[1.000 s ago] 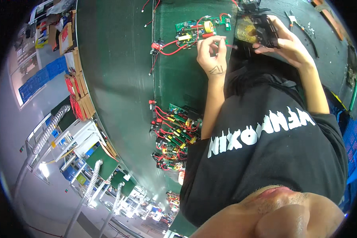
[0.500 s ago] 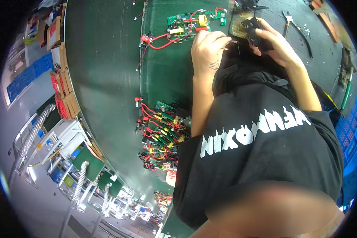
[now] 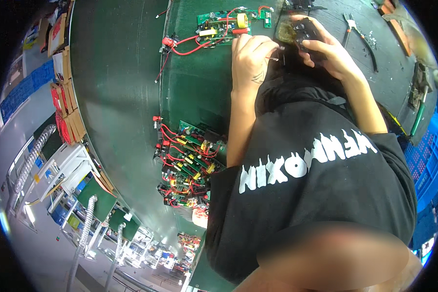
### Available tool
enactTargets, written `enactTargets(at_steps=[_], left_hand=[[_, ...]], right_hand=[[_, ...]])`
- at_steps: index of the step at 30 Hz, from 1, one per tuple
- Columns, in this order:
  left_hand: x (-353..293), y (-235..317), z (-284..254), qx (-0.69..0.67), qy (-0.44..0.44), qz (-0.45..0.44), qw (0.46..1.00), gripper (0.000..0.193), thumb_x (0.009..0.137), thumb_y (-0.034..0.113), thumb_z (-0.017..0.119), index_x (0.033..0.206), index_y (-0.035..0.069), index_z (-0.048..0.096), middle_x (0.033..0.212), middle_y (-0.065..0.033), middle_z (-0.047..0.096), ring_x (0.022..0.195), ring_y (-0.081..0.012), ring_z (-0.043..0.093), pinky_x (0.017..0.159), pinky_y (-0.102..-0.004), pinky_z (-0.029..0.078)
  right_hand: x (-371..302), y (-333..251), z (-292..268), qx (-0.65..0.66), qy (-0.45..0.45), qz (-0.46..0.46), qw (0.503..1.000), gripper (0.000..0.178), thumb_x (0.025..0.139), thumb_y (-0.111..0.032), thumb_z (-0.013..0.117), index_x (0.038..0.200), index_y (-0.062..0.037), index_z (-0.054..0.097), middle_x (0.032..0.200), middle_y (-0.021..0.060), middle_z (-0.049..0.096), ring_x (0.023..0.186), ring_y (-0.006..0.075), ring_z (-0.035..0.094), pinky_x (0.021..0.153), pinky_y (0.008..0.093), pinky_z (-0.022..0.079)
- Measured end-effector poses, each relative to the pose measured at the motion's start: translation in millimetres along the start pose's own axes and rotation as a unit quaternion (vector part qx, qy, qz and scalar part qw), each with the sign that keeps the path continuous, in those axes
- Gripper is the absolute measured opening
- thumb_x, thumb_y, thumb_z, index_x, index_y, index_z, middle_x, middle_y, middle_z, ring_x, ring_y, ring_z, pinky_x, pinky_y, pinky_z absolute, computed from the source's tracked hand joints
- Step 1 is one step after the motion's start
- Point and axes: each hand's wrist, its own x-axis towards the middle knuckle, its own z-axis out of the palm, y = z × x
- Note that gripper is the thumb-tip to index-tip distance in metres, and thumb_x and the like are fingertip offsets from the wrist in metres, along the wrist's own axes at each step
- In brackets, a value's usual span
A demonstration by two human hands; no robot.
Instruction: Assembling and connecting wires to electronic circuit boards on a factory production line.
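My left hand (image 3: pixel 250 61) is closed in a pinch on a small thin piece with a pale, wire-like end (image 3: pixel 274 59); its exact kind is too small to make out. To the right, my right hand (image 3: pixel 332 51) grips a black plastic part (image 3: pixel 308 37), thumb across its face and fingers around its far side. The two hands are a short gap apart above the dark bench edge. Just beyond the left hand lies a green circuit board (image 3: pixel 224 28) with a yellow coil, red wires and a red connector (image 3: pixel 168 42).
Wired circuit boards (image 3: pixel 190 160) are piled left of my left forearm. Cutting pliers (image 3: pixel 357 39) lie right of my right hand, beside a brown block (image 3: pixel 399 36). A green-handled tool (image 3: pixel 418 117) and blue crate (image 3: pixel 426 160) are farther right. Another black part (image 3: pixel 301 6) lies at the far edge.
The whole view has shifted slightly, moving the bench things a little left. The black part in my right hand has tilted slightly; both hands keep their hold.
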Motion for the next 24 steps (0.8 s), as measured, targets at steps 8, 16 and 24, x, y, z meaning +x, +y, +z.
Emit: enactTargets(at_steps=[8, 16, 24], left_hand=[[-2.3, 4.5, 1.4, -0.019, 0.026, -0.033, 0.999, 0.018, 0.073, 0.010, 0.085, 0.091, 0.012, 0.081, 0.086, -0.0019, 0.068, 0.082, -0.0233, 0.061, 0.076, -0.0353, 0.050], [-0.5, 3.1, -0.5, -0.042, 0.063, -0.041, 0.996, 0.017, 0.074, 0.013, 0.084, 0.090, 0.013, 0.079, 0.086, -0.0007, 0.065, 0.083, -0.0241, 0.059, 0.077, -0.0368, 0.048], [-2.2, 6.3, -1.0, 0.007, 0.091, -0.030, 0.995, 0.015, 0.081, 0.012, 0.080, 0.096, 0.011, 0.078, 0.087, -0.0024, 0.066, 0.084, -0.0253, 0.060, 0.079, -0.0379, 0.048]], right_hand=[[1.9, 3.7, 0.0, -0.030, -0.003, -0.016, 0.999, 0.059, 0.098, -0.010, 0.061, 0.153, -0.0182, 0.045, 0.087, 0.0024, 0.059, 0.067, 0.0086, 0.056, 0.059, 0.0225, 0.046], [11.2, 8.2, 9.4, -0.065, -0.037, -0.060, 0.995, 0.061, 0.097, -0.007, 0.058, 0.155, -0.0182, 0.042, 0.087, 0.0036, 0.059, 0.067, 0.0084, 0.056, 0.059, 0.0213, 0.047], [15.6, 8.9, 13.0, -0.049, -0.044, -0.046, 0.997, 0.060, 0.096, -0.005, 0.051, 0.154, -0.0183, 0.042, 0.086, 0.0045, 0.059, 0.069, 0.0088, 0.056, 0.060, 0.0214, 0.048]])
